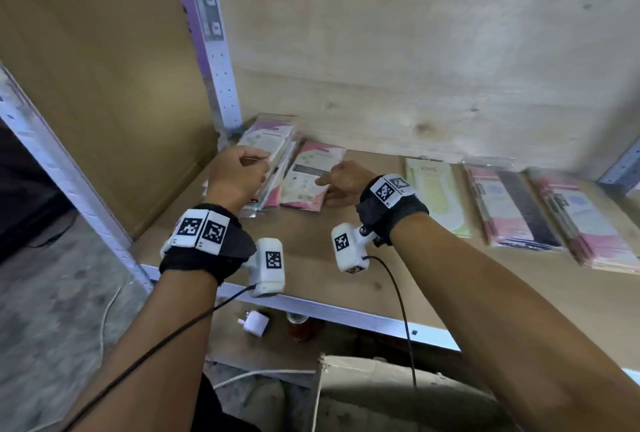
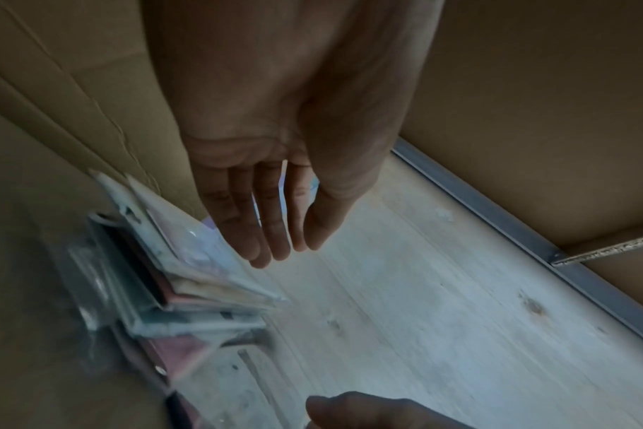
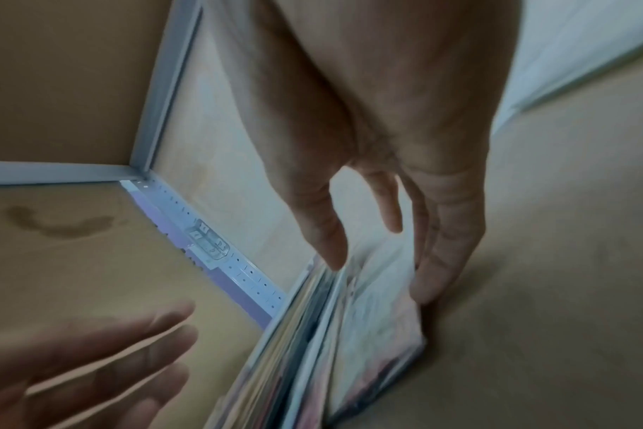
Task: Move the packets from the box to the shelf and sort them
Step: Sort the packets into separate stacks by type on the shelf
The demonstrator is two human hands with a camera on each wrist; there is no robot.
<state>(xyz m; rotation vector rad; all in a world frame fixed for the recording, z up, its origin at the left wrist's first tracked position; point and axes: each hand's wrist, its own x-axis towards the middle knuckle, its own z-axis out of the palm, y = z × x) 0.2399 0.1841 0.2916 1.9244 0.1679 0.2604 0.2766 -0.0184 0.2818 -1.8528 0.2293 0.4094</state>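
Clear-sleeved pink and green packets point(image 1: 273, 154) lay heaped in the shelf point(image 1: 332, 251) back-left corner, against the metal post point(image 1: 221, 85). The left hand point(image 1: 239, 178) hovered with straight, relaxed fingers; the right hand point(image 1: 343, 182) touched the pink-edged packet point(image 1: 308, 178) with relaxed fingers. Three more stacks point(image 1: 512, 206) lay rightward, bare board in front.

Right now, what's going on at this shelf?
A person is sorting flat plastic-wrapped packets on a wooden shelf. Both hands are at a leaning stack of packets in the back left corner: the left hand is open beside it, while the right hand rests on a pink packet, thumb and fingers along its edges. Three piles already lie to the right: a green packet and two pink piles. The box isn't clearly identifiable.
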